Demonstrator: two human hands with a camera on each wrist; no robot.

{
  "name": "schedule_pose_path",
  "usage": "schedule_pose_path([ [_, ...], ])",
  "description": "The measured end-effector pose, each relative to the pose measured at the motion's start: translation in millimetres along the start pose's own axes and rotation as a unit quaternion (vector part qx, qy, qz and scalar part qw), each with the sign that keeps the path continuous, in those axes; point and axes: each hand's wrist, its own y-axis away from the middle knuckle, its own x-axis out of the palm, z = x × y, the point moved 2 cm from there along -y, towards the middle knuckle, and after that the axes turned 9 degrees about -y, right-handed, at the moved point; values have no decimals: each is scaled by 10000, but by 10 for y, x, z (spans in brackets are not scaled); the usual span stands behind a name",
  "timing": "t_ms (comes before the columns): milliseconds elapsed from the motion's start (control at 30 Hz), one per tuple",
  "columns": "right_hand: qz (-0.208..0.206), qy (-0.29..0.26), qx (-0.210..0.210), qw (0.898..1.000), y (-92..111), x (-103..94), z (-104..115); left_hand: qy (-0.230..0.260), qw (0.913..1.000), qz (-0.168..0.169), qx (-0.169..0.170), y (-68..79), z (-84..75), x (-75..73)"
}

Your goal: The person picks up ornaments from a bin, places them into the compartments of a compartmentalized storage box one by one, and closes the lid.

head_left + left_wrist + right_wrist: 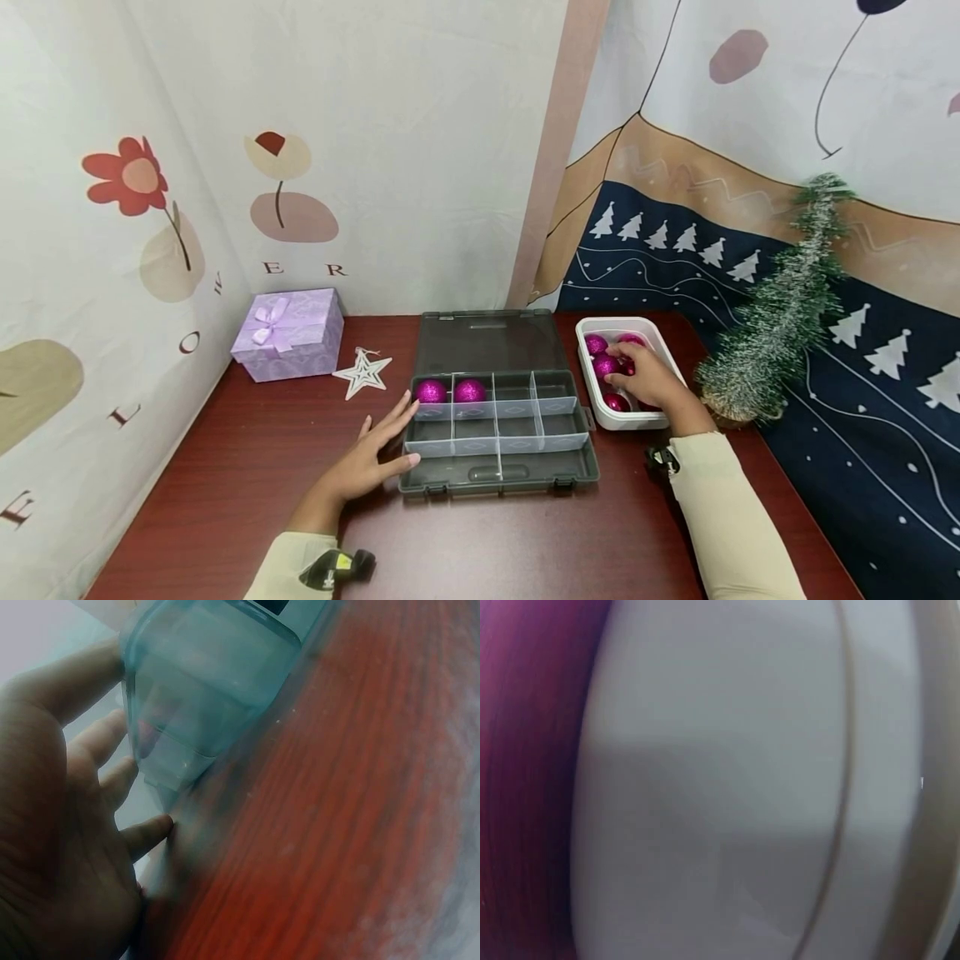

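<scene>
In the head view, a grey see-through compartment box [517, 465] lies with its lid [491, 343] folded back. Two magenta glitter baubles, a left one [431, 392] and a right one [470, 391], sit in its back row's two left compartments. My left hand [360, 467] rests fingers spread against the box's left side; the left wrist view shows its fingertips [154, 831] along the wall. My right hand [651, 382] reaches into a white tub [633, 422], thumb and forefinger round a magenta glitter bauble [604, 365]. The right wrist view shows only the tub's blurred wall [720, 787].
More baubles [617, 402] lie in the tub. A small frosted tree [783, 325] stands right of it, close to my right forearm. At the left are a lilac gift box [292, 337] and a white star ornament [363, 373]. Printed cloth walls border the red-brown table [225, 492].
</scene>
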Motion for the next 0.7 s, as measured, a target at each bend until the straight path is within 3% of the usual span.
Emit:
schedule_pose_path([
  [700, -717, -149, -480, 9962, 162, -81, 58, -21, 10000, 11, -21, -1, -16, -11],
])
